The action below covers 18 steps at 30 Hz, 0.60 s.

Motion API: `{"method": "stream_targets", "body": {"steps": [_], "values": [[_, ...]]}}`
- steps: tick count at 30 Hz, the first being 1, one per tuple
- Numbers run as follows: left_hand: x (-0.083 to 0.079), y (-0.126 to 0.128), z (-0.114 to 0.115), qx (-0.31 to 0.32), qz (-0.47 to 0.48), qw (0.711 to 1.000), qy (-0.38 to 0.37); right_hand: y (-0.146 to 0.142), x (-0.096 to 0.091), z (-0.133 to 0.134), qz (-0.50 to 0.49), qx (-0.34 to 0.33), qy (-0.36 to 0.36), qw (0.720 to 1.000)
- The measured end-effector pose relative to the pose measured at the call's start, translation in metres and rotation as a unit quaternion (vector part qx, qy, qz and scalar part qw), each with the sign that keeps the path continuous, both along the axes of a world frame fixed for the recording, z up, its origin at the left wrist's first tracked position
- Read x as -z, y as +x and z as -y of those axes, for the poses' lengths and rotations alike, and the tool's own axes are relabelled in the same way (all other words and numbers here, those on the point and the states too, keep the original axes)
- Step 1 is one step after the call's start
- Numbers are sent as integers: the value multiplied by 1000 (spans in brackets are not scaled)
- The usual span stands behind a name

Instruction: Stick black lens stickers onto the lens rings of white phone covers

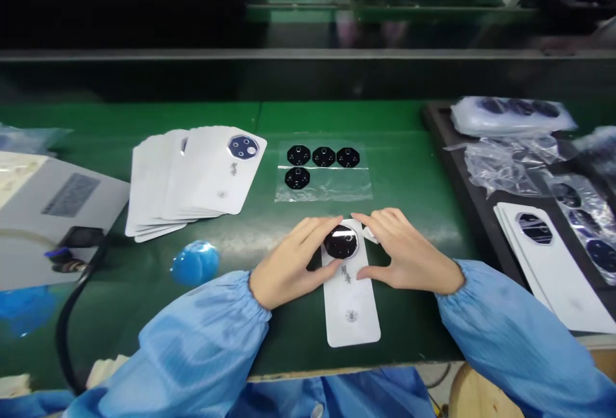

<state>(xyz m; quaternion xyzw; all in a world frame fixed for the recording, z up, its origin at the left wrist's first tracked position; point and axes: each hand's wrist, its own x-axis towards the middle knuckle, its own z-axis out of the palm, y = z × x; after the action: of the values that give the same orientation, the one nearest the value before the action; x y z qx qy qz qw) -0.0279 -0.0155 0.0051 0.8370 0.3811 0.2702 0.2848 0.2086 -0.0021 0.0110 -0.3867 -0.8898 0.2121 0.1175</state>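
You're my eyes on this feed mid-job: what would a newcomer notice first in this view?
First come the two bare hands, the left hand and the right hand, cupped around a glossy black round piece on a white card at the front of the green bench. Just beyond them lies a clear plastic sleeve holding four black octagonal pieces, with a fanned stack of white cards to its left.

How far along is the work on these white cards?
Done: a fanned stack of white cards, the top one bearing a dark round piece. In hand: the left hand and right hand cup a black disc on another card. Remaining: four black octagons on clear film.
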Motion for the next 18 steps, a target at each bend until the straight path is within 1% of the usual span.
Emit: {"method": "stream_targets", "body": {"steps": [5,11,18], "values": [[1,3,0,4,-20,1000,0,3,4,-4,13,-23,-1,1000],[3,6,-1,3,-24,1000,-1,3,4,-3,12,-29,6,999],[3,6,-3,13,-30,999,-22,3,5,-4,14,-29,4,999]]}}
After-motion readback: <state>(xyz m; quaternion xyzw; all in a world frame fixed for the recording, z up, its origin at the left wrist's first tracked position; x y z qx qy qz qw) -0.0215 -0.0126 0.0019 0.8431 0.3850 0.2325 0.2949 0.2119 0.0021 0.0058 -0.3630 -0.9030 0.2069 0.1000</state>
